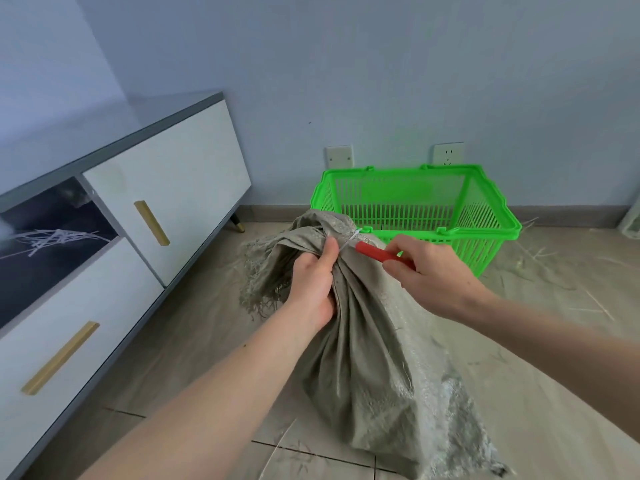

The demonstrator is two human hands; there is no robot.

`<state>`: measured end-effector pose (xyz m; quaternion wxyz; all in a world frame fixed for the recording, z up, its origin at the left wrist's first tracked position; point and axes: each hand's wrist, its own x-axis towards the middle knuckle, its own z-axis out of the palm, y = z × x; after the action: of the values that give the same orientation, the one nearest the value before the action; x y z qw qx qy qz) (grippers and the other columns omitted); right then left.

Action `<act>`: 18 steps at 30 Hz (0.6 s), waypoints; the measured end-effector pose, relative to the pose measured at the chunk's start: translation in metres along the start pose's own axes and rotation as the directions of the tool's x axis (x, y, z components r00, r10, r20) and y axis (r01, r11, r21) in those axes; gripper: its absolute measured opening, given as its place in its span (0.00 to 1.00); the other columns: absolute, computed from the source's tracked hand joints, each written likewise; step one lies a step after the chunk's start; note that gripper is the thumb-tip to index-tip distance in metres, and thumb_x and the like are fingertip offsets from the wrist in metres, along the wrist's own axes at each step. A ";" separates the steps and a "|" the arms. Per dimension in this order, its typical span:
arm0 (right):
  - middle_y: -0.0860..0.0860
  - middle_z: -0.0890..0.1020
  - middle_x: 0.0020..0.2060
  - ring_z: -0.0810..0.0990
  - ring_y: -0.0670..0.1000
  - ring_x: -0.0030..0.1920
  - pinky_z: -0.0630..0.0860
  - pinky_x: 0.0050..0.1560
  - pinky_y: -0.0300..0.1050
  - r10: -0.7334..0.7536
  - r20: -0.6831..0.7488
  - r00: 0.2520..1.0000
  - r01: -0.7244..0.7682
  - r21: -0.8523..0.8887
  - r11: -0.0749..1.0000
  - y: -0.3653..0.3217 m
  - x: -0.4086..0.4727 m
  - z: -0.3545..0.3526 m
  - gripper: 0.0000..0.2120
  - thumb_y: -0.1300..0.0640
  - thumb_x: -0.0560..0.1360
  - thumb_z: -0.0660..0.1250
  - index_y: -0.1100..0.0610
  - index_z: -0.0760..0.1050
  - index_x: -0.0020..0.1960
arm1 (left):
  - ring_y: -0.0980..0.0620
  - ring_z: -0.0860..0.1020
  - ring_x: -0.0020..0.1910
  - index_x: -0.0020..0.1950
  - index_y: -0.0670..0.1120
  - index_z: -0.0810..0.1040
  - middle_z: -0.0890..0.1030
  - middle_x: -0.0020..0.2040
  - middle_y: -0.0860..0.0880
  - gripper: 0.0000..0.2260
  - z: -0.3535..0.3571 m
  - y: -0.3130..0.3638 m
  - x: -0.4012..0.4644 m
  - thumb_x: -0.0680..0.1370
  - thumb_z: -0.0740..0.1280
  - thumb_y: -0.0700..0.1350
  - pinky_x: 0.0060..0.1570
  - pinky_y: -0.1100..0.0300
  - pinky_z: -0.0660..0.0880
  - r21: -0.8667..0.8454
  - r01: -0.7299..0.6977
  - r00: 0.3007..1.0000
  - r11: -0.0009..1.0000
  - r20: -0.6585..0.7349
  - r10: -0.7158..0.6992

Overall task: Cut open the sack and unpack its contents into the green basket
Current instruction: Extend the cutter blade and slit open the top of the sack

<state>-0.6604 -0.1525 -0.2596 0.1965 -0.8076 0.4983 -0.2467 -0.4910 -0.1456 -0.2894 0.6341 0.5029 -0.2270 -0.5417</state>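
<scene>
A grey woven sack (377, 358) stands on the floor in the middle, its neck gathered and bound with a white tie (351, 239). My left hand (313, 285) grips the bunched neck just below the tie. My right hand (426, 271) holds a red-handled cutter (375, 252) whose tip meets the tie. The frayed sack mouth (266, 275) flops over to the left. Behind the sack sits the green basket (491, 216), with nothing visible inside it. The sack's contents are hidden.
A white low cabinet (104, 258) with gold handles runs along the left; cut white ties lie in its open dark shelf (52, 239). The wall with two sockets is close behind the basket. Loose straw-like fibres litter the tiled floor (554, 292).
</scene>
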 end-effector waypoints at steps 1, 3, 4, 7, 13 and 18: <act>0.45 0.75 0.30 0.74 0.50 0.30 0.68 0.30 0.46 0.019 -0.004 1.000 -0.019 -0.017 1.000 0.000 0.000 0.001 0.03 0.51 0.79 0.62 0.48 0.73 0.49 | 0.39 0.82 0.53 0.65 0.30 0.71 0.81 0.57 0.33 0.22 -0.001 0.000 0.001 0.81 0.66 0.46 0.50 0.48 0.81 -0.001 0.002 1.000 1.000 -0.008 -0.002; 0.45 0.74 0.30 0.73 0.50 0.31 0.63 0.29 0.44 0.054 -0.003 0.999 -0.054 -0.043 0.998 0.002 0.000 0.003 0.03 0.50 0.79 0.62 0.47 0.73 0.48 | 0.38 0.82 0.54 0.65 0.30 0.71 0.81 0.57 0.33 0.22 -0.001 -0.001 0.001 0.80 0.66 0.47 0.51 0.47 0.81 -0.001 0.004 1.000 1.000 -0.014 -0.004; 0.44 0.74 0.30 0.73 0.50 0.31 0.63 0.29 0.43 0.062 -0.001 0.998 -0.062 -0.048 0.997 0.004 0.000 0.004 0.03 0.50 0.79 0.62 0.47 0.73 0.48 | 0.37 0.82 0.56 0.65 0.30 0.71 0.80 0.58 0.32 0.22 -0.001 -0.002 0.001 0.80 0.67 0.47 0.53 0.45 0.80 0.002 0.005 1.000 1.000 -0.012 -0.005; 0.44 0.74 0.30 0.72 0.49 0.30 0.63 0.29 0.43 0.059 -0.002 0.998 -0.059 -0.056 0.997 0.005 0.000 0.007 0.04 0.51 0.79 0.62 0.49 0.74 0.49 | 0.35 0.81 0.57 0.66 0.30 0.70 0.80 0.59 0.31 0.23 0.000 -0.001 0.003 0.80 0.67 0.47 0.55 0.42 0.79 0.007 0.003 1.000 1.000 -0.011 -0.003; 0.47 0.76 0.31 0.72 0.50 0.29 0.63 0.29 0.44 0.046 -0.064 0.997 -0.048 -0.032 0.998 0.004 0.005 0.007 0.05 0.51 0.79 0.62 0.50 0.75 0.50 | 0.40 0.82 0.50 0.65 0.29 0.70 0.80 0.57 0.31 0.23 0.002 0.000 0.003 0.80 0.67 0.46 0.48 0.48 0.81 -0.014 -0.002 1.000 1.000 0.003 0.002; 0.47 0.74 0.30 0.72 0.52 0.29 0.62 0.29 0.44 -0.030 -0.119 0.992 0.017 -0.103 0.994 0.005 -0.002 0.018 0.05 0.51 0.81 0.59 0.52 0.70 0.52 | 0.39 0.83 0.52 0.65 0.31 0.72 0.81 0.58 0.32 0.23 -0.003 -0.001 0.004 0.80 0.67 0.49 0.51 0.46 0.81 0.002 0.005 0.998 1.000 0.059 -0.005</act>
<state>-0.6537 -0.1519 -0.2774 0.1215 -0.8060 0.5116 -0.2716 -0.4881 -0.1485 -0.2927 0.6252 0.4878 -0.2448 -0.5579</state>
